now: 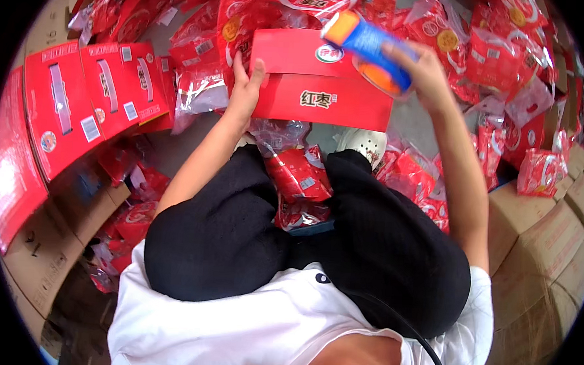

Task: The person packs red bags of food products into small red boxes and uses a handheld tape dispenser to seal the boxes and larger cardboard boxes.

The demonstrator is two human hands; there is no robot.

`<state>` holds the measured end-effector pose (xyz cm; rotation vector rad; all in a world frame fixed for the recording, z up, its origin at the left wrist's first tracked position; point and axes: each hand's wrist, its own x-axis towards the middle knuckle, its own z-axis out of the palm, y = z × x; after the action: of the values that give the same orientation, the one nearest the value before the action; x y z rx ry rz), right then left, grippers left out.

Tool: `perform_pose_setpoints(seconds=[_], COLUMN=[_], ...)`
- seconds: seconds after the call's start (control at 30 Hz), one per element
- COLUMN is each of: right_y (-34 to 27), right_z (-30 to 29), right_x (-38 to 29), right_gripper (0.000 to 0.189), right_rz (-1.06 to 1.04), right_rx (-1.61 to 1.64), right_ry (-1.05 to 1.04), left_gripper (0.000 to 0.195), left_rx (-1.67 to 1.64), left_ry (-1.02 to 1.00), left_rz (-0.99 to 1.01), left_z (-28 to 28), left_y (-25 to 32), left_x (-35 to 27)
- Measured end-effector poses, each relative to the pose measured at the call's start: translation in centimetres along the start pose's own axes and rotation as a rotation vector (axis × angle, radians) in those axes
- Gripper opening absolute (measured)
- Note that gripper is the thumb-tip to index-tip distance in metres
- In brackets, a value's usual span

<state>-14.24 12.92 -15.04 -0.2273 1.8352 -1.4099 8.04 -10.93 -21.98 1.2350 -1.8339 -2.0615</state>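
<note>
A red cardboard carton (281,100) with printed writing stands in front of my knees, its two top flaps folded together at a seam. My left hand (246,87) holds the carton's left end, thumb at the upper edge. Above the right part of the carton, my right hand (421,73) grips a blue and orange handheld tool (371,42), blurred, apparently a packing tape dispenser. The tool hides the carton's upper right corner. Between my legs lie red plastic snack packages (297,175) with clear wrapping.
Red cartons with carry handles (61,103) line the left side, over brown cardboard boxes (40,258). Heaps of red plastic packages (497,54) cover the floor ahead and to the right. More brown boxes (532,235) stand on the right. A cable (420,333) crosses my chest.
</note>
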Motion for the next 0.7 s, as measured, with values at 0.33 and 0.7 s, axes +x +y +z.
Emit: perform_pose_setpoints(seconds=[0.33,0.7], right_y=[-0.2,-2.5], right_z=[4.1,6.3], right_x=[-2.2,-0.8], right_gripper=[0.032,0.042], right_rz=[-0.068,-0.023], right_rx=[-0.172,-0.427], right_ry=[-0.216,-0.424], left_gripper=[0.058,0.017], left_rx=[0.754,-0.294], left_ry=[0.22,-0.169], left_rz=[0.695,-0.376], left_z=[0.1,-0.3], left_y=[1.5,1.6], left_x=[0.2,-1.6])
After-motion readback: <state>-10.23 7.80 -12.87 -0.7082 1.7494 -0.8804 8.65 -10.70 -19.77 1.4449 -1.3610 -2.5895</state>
